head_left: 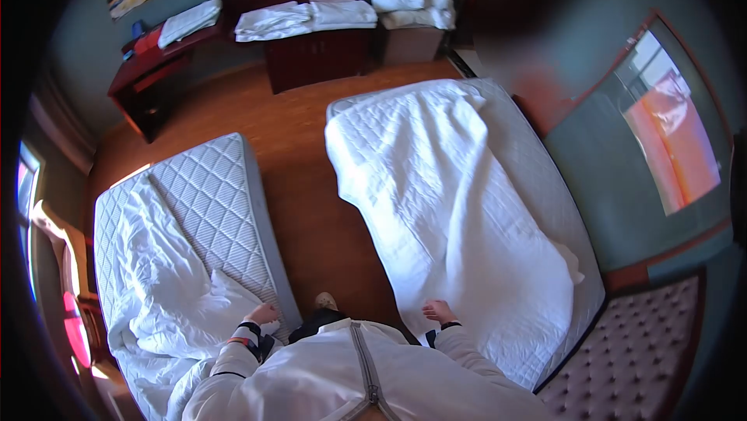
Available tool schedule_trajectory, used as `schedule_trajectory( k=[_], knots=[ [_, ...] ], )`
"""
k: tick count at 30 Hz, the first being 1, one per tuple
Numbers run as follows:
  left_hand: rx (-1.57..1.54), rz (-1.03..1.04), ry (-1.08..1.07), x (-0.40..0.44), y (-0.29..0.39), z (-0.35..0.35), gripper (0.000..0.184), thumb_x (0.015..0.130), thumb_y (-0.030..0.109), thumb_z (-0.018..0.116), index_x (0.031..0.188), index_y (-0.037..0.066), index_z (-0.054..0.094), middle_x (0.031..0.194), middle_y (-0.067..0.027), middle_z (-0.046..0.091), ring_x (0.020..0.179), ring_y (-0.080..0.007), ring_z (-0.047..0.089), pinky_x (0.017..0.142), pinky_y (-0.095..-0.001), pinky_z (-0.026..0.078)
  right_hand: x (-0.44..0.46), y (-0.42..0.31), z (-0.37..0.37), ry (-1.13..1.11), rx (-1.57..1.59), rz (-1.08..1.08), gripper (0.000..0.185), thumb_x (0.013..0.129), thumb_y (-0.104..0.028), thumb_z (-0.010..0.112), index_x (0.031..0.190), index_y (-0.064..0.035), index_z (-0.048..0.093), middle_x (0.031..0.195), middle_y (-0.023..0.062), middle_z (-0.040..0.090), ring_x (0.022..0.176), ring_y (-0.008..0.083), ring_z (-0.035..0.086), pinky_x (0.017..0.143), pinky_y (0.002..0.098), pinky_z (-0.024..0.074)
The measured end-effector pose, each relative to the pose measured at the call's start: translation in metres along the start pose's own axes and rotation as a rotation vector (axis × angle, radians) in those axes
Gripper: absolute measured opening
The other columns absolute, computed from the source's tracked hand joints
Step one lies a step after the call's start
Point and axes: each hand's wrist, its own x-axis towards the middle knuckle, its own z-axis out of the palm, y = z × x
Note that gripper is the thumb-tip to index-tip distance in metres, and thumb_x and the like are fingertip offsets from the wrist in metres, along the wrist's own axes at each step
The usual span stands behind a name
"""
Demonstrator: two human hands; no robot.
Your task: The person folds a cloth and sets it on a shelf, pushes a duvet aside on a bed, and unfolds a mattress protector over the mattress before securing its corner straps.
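white bedding [467,226] lies near both hands [442,312], held forward and apart.

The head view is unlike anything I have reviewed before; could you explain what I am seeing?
There is no machine: one camera worn on a person's head looks forward and down. The white jacket with a grey zip at the bottom is the wearer's. Their left hand appears near the edge of the white quilted mattress on the left, where rumpled white fabric bedding lies. Their right hand appears over the broad white fabric cover spread on the second white mattress; whether it touches, I cannot tell. Neither hand visibly holds anything. Beyond, folded white linen lies on a dark red wooden cabinet.
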Motion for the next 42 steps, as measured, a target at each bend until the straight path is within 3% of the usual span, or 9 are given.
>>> schedule_trajectory(
  k=[10, 16, 18, 19, 23, 25, 31, 37, 42],
  knots=[
    [-0.427, 0.138, 0.205, 0.043, 0.015, -0.051, 0.028, 0.088, 0.027, 0.059, 0.095, 0.001, 0.065, 0.081, -0.0085, 0.069, 0.071, -0.0157, 0.067, 0.061, -0.0308, 0.054, 0.083, -0.216, 0.126, -0.150, -0.306, -0.117, 0.025, 0.089, -0.025, 0.058, 0.108, -0.0092, 0.057, 0.093, 0.0093, 0.068, 0.075, 0.0174, 0.064, 0.069, 0.0324, 0.0517],
    [-0.744, 0.193, -0.046, 0.105, -0.044, -0.061, 0.022, 0.090, 0.018, 0.055, 0.093, -0.001, 0.064, 0.081, -0.0095, 0.069, 0.072, -0.0190, 0.067, 0.065, -0.0322, 0.054, 0.157, -0.320, 0.179, -0.233, -0.434, -0.068, 0.027, 0.089, -0.025, 0.058, 0.110, -0.0081, 0.056, 0.093, 0.0085, 0.068, 0.076, 0.0172, 0.064, 0.070, 0.0318, 0.0519],
    [0.575, 0.636, 0.274, 0.090, -0.037, -0.085, 0.020, 0.090, 0.015, 0.056, 0.095, -0.002, 0.063, 0.082, -0.0114, 0.069, 0.071, -0.0237, 0.067, 0.062, -0.0353, 0.055, 0.195, -0.353, 0.187, -0.274, -0.458, -0.062, 0.028, 0.089, -0.027, 0.059, 0.108, -0.0077, 0.056, 0.092, 0.0077, 0.068, 0.076, 0.0169, 0.064, 0.069, 0.0316, 0.0520],
    [0.577, 0.585, 0.274, 0.092, -0.033, -0.096, 0.020, 0.089, 0.016, 0.057, 0.095, -0.003, 0.063, 0.082, -0.0119, 0.069, 0.070, -0.0238, 0.067, 0.062, -0.0359, 0.055, 0.207, -0.373, 0.190, -0.278, -0.486, -0.033, 0.027, 0.089, -0.028, 0.059, 0.107, -0.0078, 0.056, 0.092, 0.0078, 0.067, 0.076, 0.0169, 0.064, 0.068, 0.0319, 0.0519],
    [-1.059, -0.321, 0.098, 0.107, 0.000, -0.113, 0.024, 0.084, 0.018, 0.063, 0.095, -0.003, 0.064, 0.084, -0.0138, 0.069, 0.069, -0.0245, 0.067, 0.060, -0.0380, 0.054, 0.255, -0.472, 0.210, -0.268, -0.576, -0.003, 0.024, 0.090, -0.028, 0.058, 0.104, -0.0079, 0.058, 0.092, 0.0081, 0.067, 0.074, 0.0167, 0.064, 0.065, 0.0320, 0.0514],
    [-0.903, -0.364, 0.307, 0.113, 0.025, -0.122, 0.023, 0.084, 0.019, 0.061, 0.093, -0.002, 0.066, 0.086, -0.0132, 0.070, 0.074, -0.0251, 0.068, 0.063, -0.0384, 0.055, 0.290, -0.522, 0.222, -0.281, -0.582, -0.108, 0.023, 0.090, -0.028, 0.058, 0.103, -0.0079, 0.058, 0.090, 0.0079, 0.067, 0.072, 0.0166, 0.064, 0.064, 0.0314, 0.0511],
    [-0.794, -0.368, 0.245, 0.162, 0.083, -0.221, 0.020, 0.083, 0.018, 0.060, 0.091, 0.001, 0.067, 0.085, -0.0122, 0.070, 0.075, -0.0260, 0.068, 0.063, -0.0391, 0.055, 0.341, -0.653, 0.282, -0.359, -0.521, -0.263, 0.024, 0.089, -0.025, 0.058, 0.105, -0.0076, 0.059, 0.090, 0.0078, 0.068, 0.071, 0.0159, 0.064, 0.064, 0.0302, 0.0517],
    [-0.648, -0.286, 0.224, 0.269, 0.129, -0.393, 0.018, 0.083, 0.017, 0.059, 0.088, 0.004, 0.069, 0.085, -0.0113, 0.070, 0.075, -0.0269, 0.068, 0.062, -0.0398, 0.055, 0.397, -0.736, 0.295, -0.326, -0.401, -0.294, 0.024, 0.089, -0.020, 0.056, 0.109, -0.0078, 0.060, 0.092, 0.0093, 0.068, 0.073, 0.0160, 0.064, 0.067, 0.0310, 0.0540],
    [-0.427, -0.263, 0.170, 0.363, 0.161, -0.585, 0.017, 0.082, 0.017, 0.058, 0.086, 0.006, 0.070, 0.084, -0.0105, 0.070, 0.076, -0.0277, 0.069, 0.062, -0.0404, 0.056, 0.455, -0.750, 0.237, -0.260, -0.104, -0.093, 0.026, 0.090, -0.026, 0.058, 0.106, -0.0065, 0.057, 0.093, 0.0125, 0.068, 0.075, 0.0204, 0.066, 0.062, 0.0317, 0.0528]
  ],
)
